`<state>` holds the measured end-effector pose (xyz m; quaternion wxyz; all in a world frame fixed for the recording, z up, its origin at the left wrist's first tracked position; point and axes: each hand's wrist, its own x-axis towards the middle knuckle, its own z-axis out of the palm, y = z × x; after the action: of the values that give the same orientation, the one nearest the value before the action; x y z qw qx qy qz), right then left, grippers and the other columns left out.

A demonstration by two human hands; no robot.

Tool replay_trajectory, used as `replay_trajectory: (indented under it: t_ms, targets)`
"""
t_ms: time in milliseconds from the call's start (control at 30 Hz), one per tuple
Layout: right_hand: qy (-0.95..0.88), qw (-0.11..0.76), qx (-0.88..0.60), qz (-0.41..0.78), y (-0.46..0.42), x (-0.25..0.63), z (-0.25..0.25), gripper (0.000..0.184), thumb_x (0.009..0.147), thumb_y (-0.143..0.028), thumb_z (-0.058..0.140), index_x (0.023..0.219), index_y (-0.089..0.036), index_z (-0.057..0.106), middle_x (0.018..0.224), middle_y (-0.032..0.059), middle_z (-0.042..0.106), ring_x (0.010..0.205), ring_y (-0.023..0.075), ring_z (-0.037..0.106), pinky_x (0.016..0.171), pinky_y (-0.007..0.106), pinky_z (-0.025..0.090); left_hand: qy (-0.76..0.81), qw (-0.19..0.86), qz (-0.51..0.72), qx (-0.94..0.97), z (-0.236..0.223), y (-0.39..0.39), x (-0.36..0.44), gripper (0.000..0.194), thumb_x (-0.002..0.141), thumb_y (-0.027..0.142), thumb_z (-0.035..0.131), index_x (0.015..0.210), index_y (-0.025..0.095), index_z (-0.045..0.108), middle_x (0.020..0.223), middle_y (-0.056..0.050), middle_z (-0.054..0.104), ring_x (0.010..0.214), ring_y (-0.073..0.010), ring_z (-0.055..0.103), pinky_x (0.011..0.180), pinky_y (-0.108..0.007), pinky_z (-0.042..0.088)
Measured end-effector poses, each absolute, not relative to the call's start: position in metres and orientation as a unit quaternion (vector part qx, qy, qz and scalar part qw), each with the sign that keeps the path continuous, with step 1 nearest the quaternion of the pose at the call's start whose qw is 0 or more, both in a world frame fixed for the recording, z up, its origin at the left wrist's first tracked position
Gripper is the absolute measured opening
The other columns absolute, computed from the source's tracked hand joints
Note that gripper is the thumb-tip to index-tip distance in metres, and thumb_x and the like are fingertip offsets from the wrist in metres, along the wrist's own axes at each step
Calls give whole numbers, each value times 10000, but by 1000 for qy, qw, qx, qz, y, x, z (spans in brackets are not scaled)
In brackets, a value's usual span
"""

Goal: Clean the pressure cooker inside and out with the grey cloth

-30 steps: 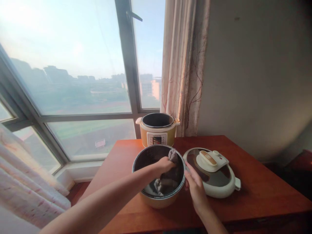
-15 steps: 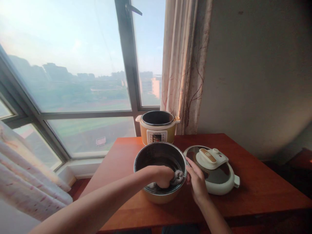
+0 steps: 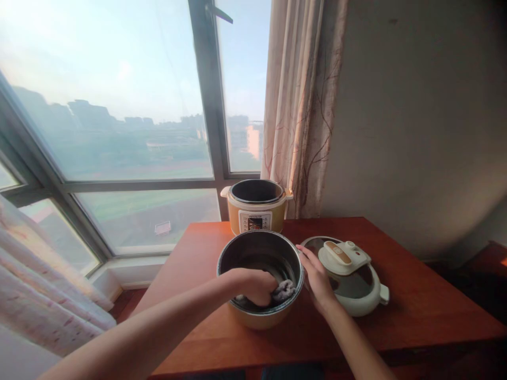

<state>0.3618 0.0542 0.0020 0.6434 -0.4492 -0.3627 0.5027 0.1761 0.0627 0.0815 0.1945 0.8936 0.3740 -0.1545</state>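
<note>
A person's left hand (image 3: 256,287) reaches down into a round, dark-lined cooking pot (image 3: 253,250), its fingers closed around a bunched grey cloth (image 3: 284,290) low against the pot's right inner side; the fingertips are hidden. The right hand (image 3: 316,277) lies along the outside of the rim at the pot's right, fingers straight and side by side rather than wrapped around, probably to steady the pot against the pressure from within. The pot sits near the near edge of the tabletop (image 3: 400,301), mouth upward and perhaps leaning slightly toward the person, likely so the arm can reach its bottom easily. Just behind it, at the far edge, stands a yellow-and-white electric cooker (image 3: 255,219) with its top uncovered and a control panel facing forward. To the right, a round lid (image 3: 354,287) lies flat with its handle up, seemingly set aside to leave the pot's mouth clear. The tabletop is smooth reddish-brown wood, its right part in shadow. Beyond its far left corner, a large window (image 3: 130,105) shows pale sky and hazy buildings, with patterned curtains (image 3: 293,116) at either side; a plain grey wall (image 3: 415,132) fills the dim right.
</note>
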Motion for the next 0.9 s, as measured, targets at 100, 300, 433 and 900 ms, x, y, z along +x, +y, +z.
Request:
replay_trajectory:
  t_ms: [100,300,433,900]
  targets:
    - [-372,626,-444,523,57,359,4,573,718,-585,767,1164,-230,709,1121,76,752,1077,294,671,981,414,481,412,235,-144,868,84,63,185,293,679,193,620,920,132,774,917,-180,773,811,-311,722,681,-352,541]
    - [-386,624,-451,508,63,353,10,586,661,-613,786,1086,-213,737,1093,75,759,1077,293,665,986,406,477,509,300,-18,807,75,94,193,285,773,232,585,981,105,733,1001,-147,755,924,-296,710,757,-326,536]
    - [-367,634,-465,498,60,351,11,564,668,-591,782,1080,-208,735,1076,65,752,1023,266,666,892,357,506,553,372,51,744,64,112,188,310,812,225,559,1050,92,708,1020,-98,751,899,-224,714,708,-248,542]
    - [-330,637,-481,504,-20,325,9,754,785,-628,697,1357,-164,538,621,-35,556,554,148,460,487,255,365,542,441,-12,716,54,86,174,382,657,344,784,993,162,765,905,-41,759,831,-220,708,698,-268,555]
